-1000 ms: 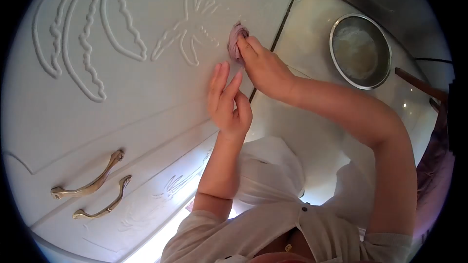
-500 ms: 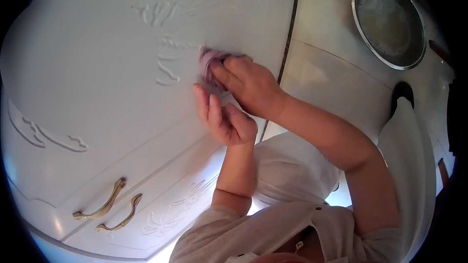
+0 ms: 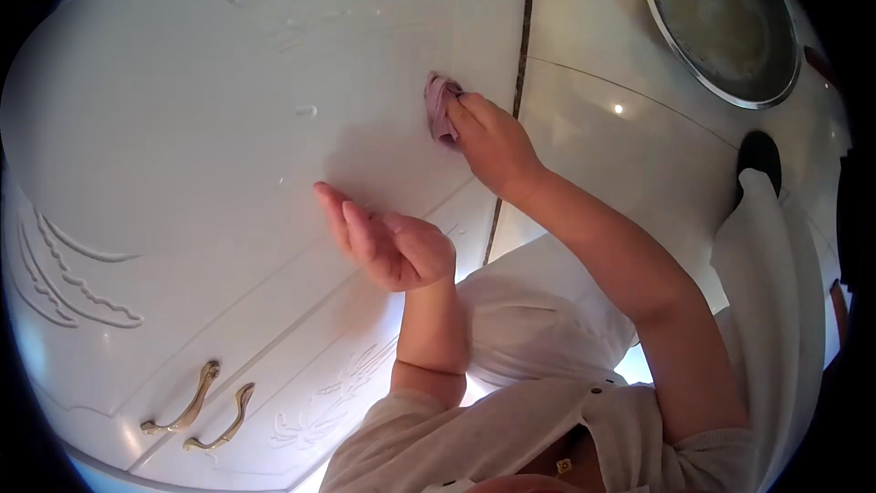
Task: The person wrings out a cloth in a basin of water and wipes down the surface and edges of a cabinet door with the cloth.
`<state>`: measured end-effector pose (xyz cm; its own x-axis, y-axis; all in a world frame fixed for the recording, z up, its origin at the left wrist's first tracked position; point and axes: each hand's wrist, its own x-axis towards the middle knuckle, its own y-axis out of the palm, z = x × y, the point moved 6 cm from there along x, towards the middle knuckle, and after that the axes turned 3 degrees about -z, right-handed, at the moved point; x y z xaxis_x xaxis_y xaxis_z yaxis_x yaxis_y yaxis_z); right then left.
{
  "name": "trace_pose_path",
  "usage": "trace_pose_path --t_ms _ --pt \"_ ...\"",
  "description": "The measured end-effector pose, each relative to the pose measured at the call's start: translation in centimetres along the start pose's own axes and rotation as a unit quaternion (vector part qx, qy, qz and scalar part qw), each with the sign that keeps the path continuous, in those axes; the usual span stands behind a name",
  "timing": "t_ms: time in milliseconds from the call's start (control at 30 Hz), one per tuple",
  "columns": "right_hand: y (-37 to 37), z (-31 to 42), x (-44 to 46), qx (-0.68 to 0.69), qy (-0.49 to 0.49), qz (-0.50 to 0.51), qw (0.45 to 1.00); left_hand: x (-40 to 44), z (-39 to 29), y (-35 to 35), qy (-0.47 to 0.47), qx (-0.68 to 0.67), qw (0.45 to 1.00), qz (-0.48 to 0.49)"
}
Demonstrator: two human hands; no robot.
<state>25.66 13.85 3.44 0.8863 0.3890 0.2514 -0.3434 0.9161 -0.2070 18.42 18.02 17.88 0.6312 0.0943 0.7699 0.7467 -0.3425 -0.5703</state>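
A crumpled pinkish-purple cloth [image 3: 442,110] is pressed against a white cabinet door [image 3: 228,146] with raised carved patterns. My right hand [image 3: 497,144] grips this cloth near the door's lower edge. Lower left of it, my left hand [image 3: 388,242] is held beside the door with its fingers loosely stretched and nothing in them. Whether its fingertips touch the surface I cannot tell.
Two brass-coloured handles [image 3: 187,402] [image 3: 225,420] stick out at the lower left. On the tiled floor [image 3: 602,146] stands a metal basin [image 3: 716,23] of cloudy, sudsy water. A black shoe [image 3: 759,162] shows below it.
My right hand has moved the cloth to the right across the door, toward its lower edge. My left hand has shifted slightly left, apart from the right one. The view has shifted a little.
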Motion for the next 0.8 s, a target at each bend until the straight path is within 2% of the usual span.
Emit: trace_pose_path --t_ms 133,233,333,433,600,700,733,800 --pt "-0.2 0.2 -0.3 -0.003 0.016 -0.005 1.0 0.3 -0.7 0.7 -0.014 -0.027 0.999 0.021" --pt "-0.9 0.6 -0.3 0.044 0.011 -0.072 0.996 -0.7 -0.1 4.4 -0.11 0.008 0.958 0.266" --pt "-0.6 0.3 -0.3 0.069 0.06 -0.032 0.995 -1.7 0.5 5.9 -0.151 -0.013 0.93 0.335" --pt "-0.7 0.1 -0.3 0.114 0.064 -0.044 0.991 -2.4 0.9 6.2 -0.194 -0.028 0.914 0.355" --pt "-1.0 -0.1 -0.3 0.04 0.03 -0.093 0.994 -2.8 1.3 6.3 -0.217 -0.051 0.906 0.36" --pt "-1.0 -0.9 0.3 0.009 0.03 -0.09 0.995 -2.7 1.2 6.1 -0.208 -0.064 0.908 0.358" --pt "-1.0 -1.3 0.9 0.008 0.032 -0.087 0.996 -2.8 1.3 5.8 -0.243 -0.068 0.905 0.343" --pt "-1.6 -2.8 2.7 -0.04 0.094 -0.097 0.99 -2.8 1.3 5.5 -0.276 -0.073 0.9 0.328"
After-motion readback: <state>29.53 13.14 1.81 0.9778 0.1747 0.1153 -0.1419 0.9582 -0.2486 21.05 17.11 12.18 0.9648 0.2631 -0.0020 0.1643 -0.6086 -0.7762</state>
